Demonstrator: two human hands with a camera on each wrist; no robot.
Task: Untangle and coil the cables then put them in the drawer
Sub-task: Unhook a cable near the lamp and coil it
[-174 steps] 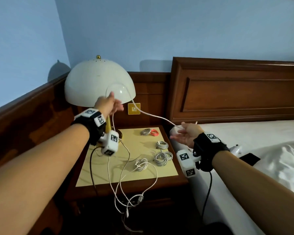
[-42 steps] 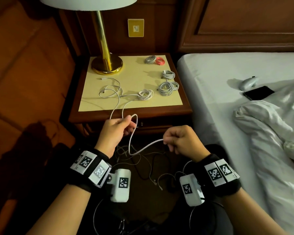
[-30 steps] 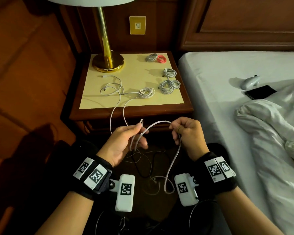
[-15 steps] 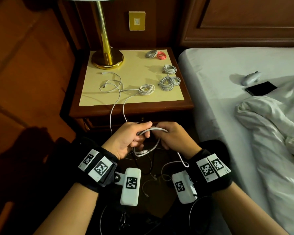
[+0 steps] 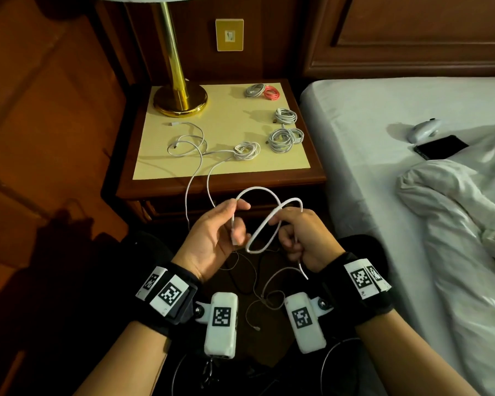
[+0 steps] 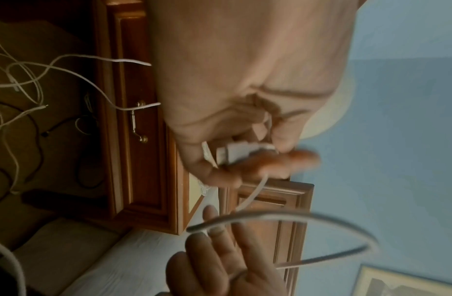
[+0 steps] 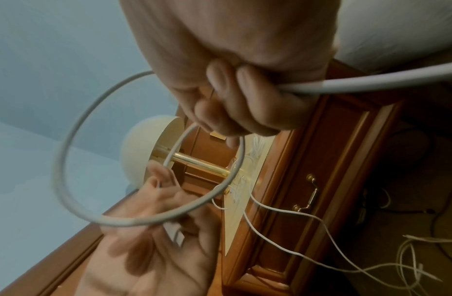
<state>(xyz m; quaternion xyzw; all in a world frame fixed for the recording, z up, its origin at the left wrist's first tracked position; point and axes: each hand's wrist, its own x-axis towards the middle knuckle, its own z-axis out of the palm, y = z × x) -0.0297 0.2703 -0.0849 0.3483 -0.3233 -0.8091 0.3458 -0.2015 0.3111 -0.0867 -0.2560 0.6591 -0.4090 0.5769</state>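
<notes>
In front of the nightstand, a white cable (image 5: pixel 258 192) runs in two loops between my hands. My left hand (image 5: pixel 237 222) pinches the cable's end, and the white plug (image 6: pixel 235 153) lies across its fingers. My right hand (image 5: pixel 284 227) has its fingers curled round the cable (image 7: pixel 67 160), whose tail drops past the wrist. The drawer (image 6: pixel 137 122) under the tabletop is shut, its brass handle (image 7: pixel 308 192) showing. Several coiled cables (image 5: pixel 285 135) and a grey and red pair (image 5: pixel 262 91) lie on the nightstand top (image 5: pixel 226 118).
A half-coiled cable (image 5: pixel 247 150) and a loose white one (image 5: pixel 187 138) trail off the tabletop's front edge. More cables (image 5: pixel 257 295) lie tangled on the floor below my hands. A brass lamp base (image 5: pixel 180 102) stands back left. The bed (image 5: pixel 383 181) on the right carries a phone (image 5: pixel 440 147).
Half a second ago my hands were pressed together on small loops; they have drawn apart, and wider loops stand between them. Earlier the cable was stretched up near the lamp.
</notes>
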